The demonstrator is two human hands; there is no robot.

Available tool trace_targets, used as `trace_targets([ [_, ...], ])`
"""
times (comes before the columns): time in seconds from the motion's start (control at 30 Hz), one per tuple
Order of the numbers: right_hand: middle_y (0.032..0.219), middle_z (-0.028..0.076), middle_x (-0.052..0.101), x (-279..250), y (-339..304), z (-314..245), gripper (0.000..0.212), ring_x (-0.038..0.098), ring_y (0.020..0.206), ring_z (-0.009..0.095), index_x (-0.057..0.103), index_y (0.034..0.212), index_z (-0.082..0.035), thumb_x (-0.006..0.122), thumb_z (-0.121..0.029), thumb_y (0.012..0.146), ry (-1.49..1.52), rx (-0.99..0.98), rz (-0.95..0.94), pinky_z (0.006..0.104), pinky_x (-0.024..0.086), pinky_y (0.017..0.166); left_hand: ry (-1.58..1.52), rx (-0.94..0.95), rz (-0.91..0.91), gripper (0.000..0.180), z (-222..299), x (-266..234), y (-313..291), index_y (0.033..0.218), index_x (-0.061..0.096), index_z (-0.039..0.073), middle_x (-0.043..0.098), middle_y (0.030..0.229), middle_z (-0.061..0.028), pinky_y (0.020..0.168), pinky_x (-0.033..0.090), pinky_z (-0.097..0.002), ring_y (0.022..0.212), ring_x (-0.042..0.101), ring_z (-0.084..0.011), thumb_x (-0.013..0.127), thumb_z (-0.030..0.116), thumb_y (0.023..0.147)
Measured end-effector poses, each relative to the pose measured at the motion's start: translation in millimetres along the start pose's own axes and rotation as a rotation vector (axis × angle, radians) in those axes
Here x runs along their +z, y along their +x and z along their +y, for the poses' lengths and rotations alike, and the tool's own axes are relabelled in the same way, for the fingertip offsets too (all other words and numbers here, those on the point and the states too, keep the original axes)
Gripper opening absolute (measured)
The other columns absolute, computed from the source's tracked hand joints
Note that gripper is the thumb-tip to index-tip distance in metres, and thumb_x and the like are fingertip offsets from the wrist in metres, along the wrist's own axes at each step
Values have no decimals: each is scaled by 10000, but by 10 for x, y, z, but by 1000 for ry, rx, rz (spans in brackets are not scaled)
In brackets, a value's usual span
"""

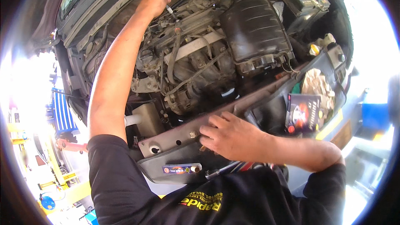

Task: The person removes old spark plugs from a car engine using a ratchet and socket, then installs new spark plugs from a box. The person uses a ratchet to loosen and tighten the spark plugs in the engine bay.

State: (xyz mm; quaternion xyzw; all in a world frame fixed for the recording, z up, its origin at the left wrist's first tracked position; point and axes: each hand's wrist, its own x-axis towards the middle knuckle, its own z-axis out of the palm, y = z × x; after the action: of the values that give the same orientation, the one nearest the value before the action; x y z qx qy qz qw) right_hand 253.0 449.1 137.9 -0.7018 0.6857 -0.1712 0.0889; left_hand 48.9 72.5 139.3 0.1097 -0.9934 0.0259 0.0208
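Over the far left of the car engine (196, 54), my left hand (151, 5) is closed around a slim silver socket tool (171, 12). The tool's shaft points down toward the top of the engine; its upper end is hidden in my fist. My right hand (231, 137) lies at the front metal crossmember (166, 138) with its fingers curled, next to a bolt (193, 133). A small brownish bit shows under these fingers, too hidden to name. Near that hand, a silver ratchet handle (221, 170) and a narrow spark plug box (181, 169) lie on the dark cover (160, 167).
A ribbed black plastic housing (254, 21) covers the engine's right side. Beyond it stands the battery (306, 0). At the right front, a black printed box (303, 114) lies beside crumpled brown paper (317, 85). A pinkish-red metal arm (71, 146) juts in from the left.
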Motion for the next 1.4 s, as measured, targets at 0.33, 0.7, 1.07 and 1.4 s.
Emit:
trace_targets([
  [0.33, 1001, 21, 596, -155, -10, 92, 154, 539, 1050, 234, 645, 946, -133, 633, -141, 793, 196, -44, -168, 386, 429, 906, -73, 374, 49, 83, -61, -51, -97, 949, 622, 52, 671, 992, -173, 810, 481, -486, 983, 628, -388, 562, 43, 892],
  [0.7, 932, 226, 688, -1089, 1441, 1791, 126, 668, 930, 394, 664, 921, -5, 561, -48, 862, -299, 495, -85, 472, 532, 816, -137, 118, 93, 243, 26, 96, 107, 968, 674, 30, 702, 1009, -207, 814, 515, -487, 991, 661, -392, 630, 268, 947],
  [1.07, 1204, 164, 674, -51, 2562, 3162, 388, 636, 1088, 287, 596, 1275, -10, 644, -167, 923, 288, 622, 210, 367, 469, 960, -608, 204, 157, 245, -321, 454, -76, 1113, 670, 89, 703, 1011, -143, 839, 503, -452, 1006, 654, -339, 607, 76, 876],
  [1.4, 983, 173, 715, -12, 2555, 3129, 361, 680, 869, 265, 679, 1154, -8, 697, -278, 914, 134, 449, 337, 408, 513, 836, -631, 15, 37, 271, 86, -259, -1378, 1117, 632, 44, 689, 993, -200, 863, 514, -435, 971, 668, -359, 601, 247, 941],
])
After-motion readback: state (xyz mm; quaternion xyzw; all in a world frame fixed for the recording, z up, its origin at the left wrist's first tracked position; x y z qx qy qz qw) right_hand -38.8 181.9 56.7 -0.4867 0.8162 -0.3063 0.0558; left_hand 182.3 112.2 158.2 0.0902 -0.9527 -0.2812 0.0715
